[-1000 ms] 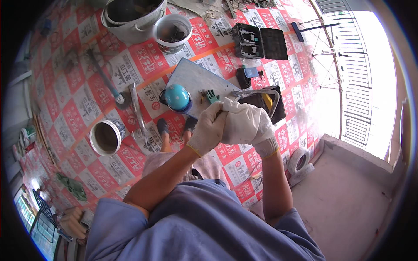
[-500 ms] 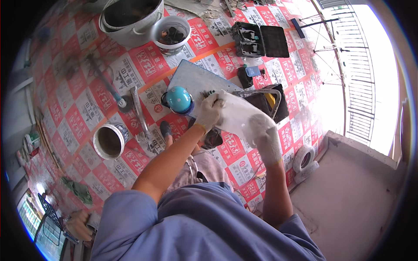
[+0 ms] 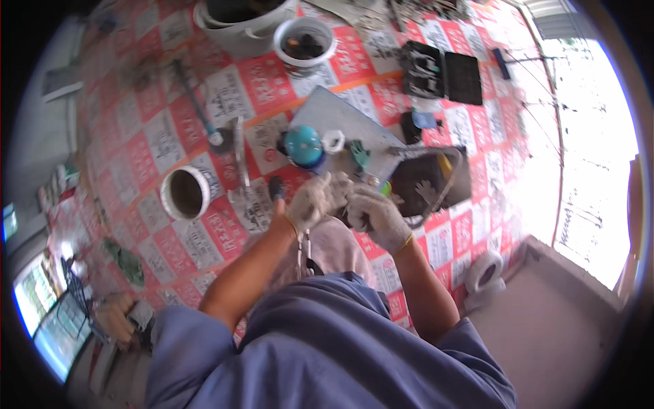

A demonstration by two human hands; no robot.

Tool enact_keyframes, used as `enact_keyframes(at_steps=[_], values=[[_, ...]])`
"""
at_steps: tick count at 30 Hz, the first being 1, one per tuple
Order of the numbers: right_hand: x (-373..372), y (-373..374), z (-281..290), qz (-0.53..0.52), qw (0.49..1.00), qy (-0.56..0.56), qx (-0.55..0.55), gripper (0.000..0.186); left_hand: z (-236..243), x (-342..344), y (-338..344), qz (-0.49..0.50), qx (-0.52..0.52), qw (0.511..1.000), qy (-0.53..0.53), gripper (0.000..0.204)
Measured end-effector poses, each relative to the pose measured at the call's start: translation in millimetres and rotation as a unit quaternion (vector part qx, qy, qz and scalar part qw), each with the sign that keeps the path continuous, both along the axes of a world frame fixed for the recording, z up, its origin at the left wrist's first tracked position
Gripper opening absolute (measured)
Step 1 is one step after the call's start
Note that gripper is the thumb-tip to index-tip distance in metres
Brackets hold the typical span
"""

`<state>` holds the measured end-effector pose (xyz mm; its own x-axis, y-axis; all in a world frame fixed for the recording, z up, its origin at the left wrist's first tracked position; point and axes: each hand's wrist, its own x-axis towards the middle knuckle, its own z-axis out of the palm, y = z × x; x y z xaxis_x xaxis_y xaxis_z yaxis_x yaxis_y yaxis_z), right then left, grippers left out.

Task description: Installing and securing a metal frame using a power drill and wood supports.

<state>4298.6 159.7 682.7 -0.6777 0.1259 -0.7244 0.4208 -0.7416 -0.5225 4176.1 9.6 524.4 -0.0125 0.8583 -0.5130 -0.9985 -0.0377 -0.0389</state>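
Observation:
Both my hands wear whitish knit gloves and meet in front of my knees. My left hand (image 3: 310,204) is closed, its fingertips beside those of my right hand (image 3: 379,219), which is closed too. A pale, crumpled-looking thing (image 3: 337,191) is between the fingers, too blurred to name. Just beyond lies a grey-blue board (image 3: 334,112). On or beside it sit a turquoise dome-shaped thing (image 3: 303,145) with a dark blue base, a white ring (image 3: 334,141) and a green glove (image 3: 359,155). A black open container (image 3: 446,180) with a metal handle stands right of my hands.
A white bucket (image 3: 185,193) stands at left, near a long-handled tool (image 3: 194,102). Farther off are a large tub (image 3: 248,37), a smaller bucket (image 3: 304,44) and an open black case (image 3: 443,71). A white roll (image 3: 485,269) lies by the low ledge (image 3: 572,273) at right.
The white sheet stretched between my hands is no longer spread out. My right hand has come left and inward to meet the left. The view has shifted, and the green glove and white ring now show.

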Motion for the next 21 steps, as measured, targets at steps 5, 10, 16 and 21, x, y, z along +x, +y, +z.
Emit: enact_keyframes(at_steps=[5, 10, 16, 21], values=[[-53.8, -41.9, 9.6, 0.207, 0.978, 0.016, 0.028, 0.04, 96.0, -6.1, -64.1, 0.051, -0.001, 0.994, 0.096, 0.065], [-76.4, -90.9, 8.9, 0.229, 0.96, 0.07, -0.146, 0.051, 130.7, -3.9, -137.4, 0.148, -0.041, 0.978, 0.139, 0.061], [-101.1, -206.7, 29.7, 0.435, 0.887, 0.147, 0.042, 0.039, 124.1, 32.3, -246.4, 0.261, -0.089, 0.913, 0.299, 0.045], [-105.7, -371.8, 32.4, 0.555, 0.821, 0.079, 0.11, 0.033, 102.2, 72.4, -401.6, 0.36, -0.169, 0.902, 0.166, 0.043]])
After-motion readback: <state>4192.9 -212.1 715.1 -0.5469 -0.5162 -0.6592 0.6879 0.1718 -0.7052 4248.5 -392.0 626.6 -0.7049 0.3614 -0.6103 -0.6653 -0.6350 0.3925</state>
